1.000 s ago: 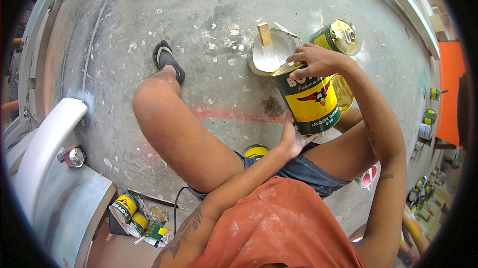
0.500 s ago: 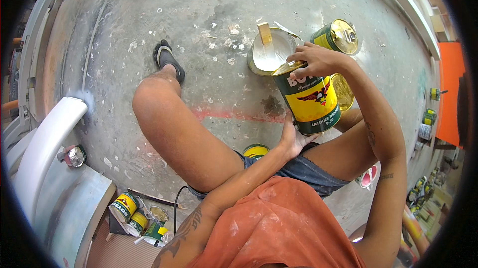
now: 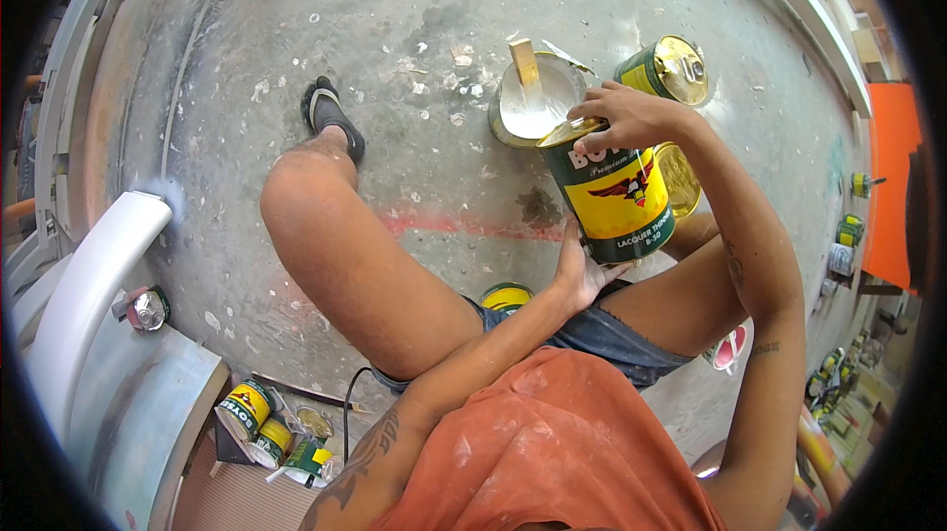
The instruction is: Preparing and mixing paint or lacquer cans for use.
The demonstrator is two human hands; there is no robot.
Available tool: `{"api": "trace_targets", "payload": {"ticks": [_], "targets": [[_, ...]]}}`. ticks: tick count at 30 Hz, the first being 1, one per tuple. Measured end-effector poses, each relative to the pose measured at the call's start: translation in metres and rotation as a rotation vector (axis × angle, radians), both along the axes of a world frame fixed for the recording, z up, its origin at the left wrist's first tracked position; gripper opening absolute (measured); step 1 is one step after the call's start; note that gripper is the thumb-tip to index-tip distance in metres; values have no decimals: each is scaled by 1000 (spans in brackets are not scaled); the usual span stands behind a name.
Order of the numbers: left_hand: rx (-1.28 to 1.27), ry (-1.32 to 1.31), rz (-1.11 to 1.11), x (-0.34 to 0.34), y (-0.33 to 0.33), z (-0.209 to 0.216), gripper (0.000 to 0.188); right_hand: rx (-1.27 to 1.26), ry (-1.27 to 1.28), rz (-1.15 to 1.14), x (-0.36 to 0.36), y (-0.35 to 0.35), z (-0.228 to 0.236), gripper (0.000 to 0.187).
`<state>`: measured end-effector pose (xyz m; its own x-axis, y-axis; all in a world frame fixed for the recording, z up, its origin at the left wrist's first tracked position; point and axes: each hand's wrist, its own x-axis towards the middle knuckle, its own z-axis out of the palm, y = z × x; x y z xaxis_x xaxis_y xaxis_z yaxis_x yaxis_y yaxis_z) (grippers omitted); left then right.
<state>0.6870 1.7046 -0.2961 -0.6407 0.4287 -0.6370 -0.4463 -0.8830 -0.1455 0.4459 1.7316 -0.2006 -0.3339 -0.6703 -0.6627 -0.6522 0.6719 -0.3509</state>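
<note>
A large green and yellow metal can (image 3: pixel 614 198) is tilted between my hands, its top leaning toward an open tub of white paint (image 3: pixel 564 112). From above, my right hand (image 3: pixel 631 119) grips the can's top rim, fingers bent over the edge. My left hand (image 3: pixel 582 275) is closed around the lower end and supports its base; some of its fingers are hidden underneath. A flat wooden stick (image 3: pixel 524 63) stands in the white paint. No stream of liquid shows between can and tub.
Beyond my right hand stands another green and yellow can (image 3: pixel 681 72). A gold-coloured can (image 3: pixel 679 181) is partly hidden behind the held one. One more can (image 3: pixel 506 296) sits between my legs. Several cans (image 3: pixel 245 410) cluster at lower left, near a white curved panel (image 3: pixel 99 284).
</note>
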Motion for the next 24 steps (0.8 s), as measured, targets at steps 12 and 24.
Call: {"api": "trace_targets", "payload": {"ticks": [12,24], "targets": [[-13,-4,-12,0,-1,2,83,13,-10,-19,0,1,1,74],[-20,-7,-12,-1,-2,2,78,33,1,-20,1,2,0,75]]}}
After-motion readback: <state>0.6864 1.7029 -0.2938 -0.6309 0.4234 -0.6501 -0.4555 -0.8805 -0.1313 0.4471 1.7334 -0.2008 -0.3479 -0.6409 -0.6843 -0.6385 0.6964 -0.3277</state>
